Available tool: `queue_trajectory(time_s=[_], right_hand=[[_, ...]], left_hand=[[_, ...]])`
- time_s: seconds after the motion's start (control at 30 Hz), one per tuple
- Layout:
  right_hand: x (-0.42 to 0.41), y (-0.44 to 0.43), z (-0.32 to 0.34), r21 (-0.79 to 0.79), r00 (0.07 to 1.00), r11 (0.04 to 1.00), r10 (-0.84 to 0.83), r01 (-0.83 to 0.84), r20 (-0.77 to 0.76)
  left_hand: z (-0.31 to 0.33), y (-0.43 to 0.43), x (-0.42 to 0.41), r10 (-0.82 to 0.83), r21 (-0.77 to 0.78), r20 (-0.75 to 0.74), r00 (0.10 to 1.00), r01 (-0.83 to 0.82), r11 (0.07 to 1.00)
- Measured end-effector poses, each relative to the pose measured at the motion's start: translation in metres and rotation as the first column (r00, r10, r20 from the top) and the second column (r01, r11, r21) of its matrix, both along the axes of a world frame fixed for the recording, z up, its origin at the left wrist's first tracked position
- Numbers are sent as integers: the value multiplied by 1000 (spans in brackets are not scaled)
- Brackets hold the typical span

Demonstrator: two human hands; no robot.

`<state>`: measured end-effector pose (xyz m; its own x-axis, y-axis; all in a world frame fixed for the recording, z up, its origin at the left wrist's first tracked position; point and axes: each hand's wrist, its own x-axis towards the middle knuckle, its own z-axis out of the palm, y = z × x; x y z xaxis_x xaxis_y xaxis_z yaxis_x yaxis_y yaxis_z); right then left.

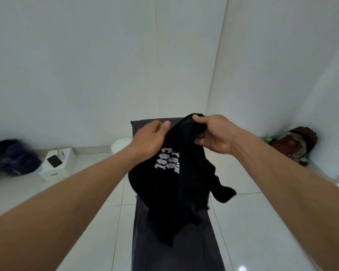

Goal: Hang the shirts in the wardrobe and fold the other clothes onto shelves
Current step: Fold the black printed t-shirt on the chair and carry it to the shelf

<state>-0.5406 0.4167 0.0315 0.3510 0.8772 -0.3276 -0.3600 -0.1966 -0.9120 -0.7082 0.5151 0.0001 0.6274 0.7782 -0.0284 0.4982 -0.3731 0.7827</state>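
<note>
A black T-shirt (pixel 176 192) with white lettering hangs crumpled in the air in front of me. My right hand (pixel 213 133) grips its bunched top edge from the right. My left hand (pixel 151 139) pinches the same edge from the left, thumb on top of the cloth. The rest of the shirt, with one sleeve sticking out to the right, dangles over a narrow dark grey mattress (pixel 176 251) that runs away from me on the white tiled floor. No wardrobe or hanger is in view.
A white box (pixel 57 163) with a black phone on it stands on the floor at the left, next to a dark blue bag (pixel 12 159). A white round object (pixel 121 145) lies beside the mattress head. A dark red bundle (pixel 296 145) fills the right corner. White walls surround.
</note>
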Motion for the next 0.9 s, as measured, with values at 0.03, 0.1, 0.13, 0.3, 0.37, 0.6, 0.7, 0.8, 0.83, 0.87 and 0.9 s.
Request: queue_trajectory(time_s=[0.03,0.1,0.13,0.3,0.37,0.6,0.7,0.8,0.83,0.87,0.9], right_hand=[[-4,3,5,19,999,1000,-18,19,-38],[-12,7,12,53,993,998,-38,44,-113],[-15,7,16,68,990,997,-35,45,-140],[-8,-6,41,54,993,994,-87,91,-78],[-2,-19,54,-30,989,992,-116,119,89],[9,-45,84,-61,477,991,-5,122,879],[2,-56,91,-37,641,956,224,-291,735],[5,-58,83,-56,544,954,216,-295,811],[7,-58,79,-3,567,960,167,-278,807],[9,-59,76,47,601,965,122,-258,790],[11,-61,73,91,642,969,80,-228,763]], left_hand=[[1,-15,-3,-47,-230,99,994,69,971],[2,-42,-13,-254,-356,170,952,299,885],[1,-49,-16,-325,-300,175,929,365,881],[16,-27,-20,-84,-147,251,964,124,981],[45,-20,-16,-59,-102,235,970,85,991],[126,-31,10,-171,-177,-7,985,167,970],[140,-44,14,-272,-338,11,962,259,905],[134,-39,10,-267,-490,43,963,253,834],[128,-37,8,-278,-531,73,958,273,802],[118,-34,4,-292,-549,111,950,303,779],[107,-33,0,-308,-552,136,942,330,766]])
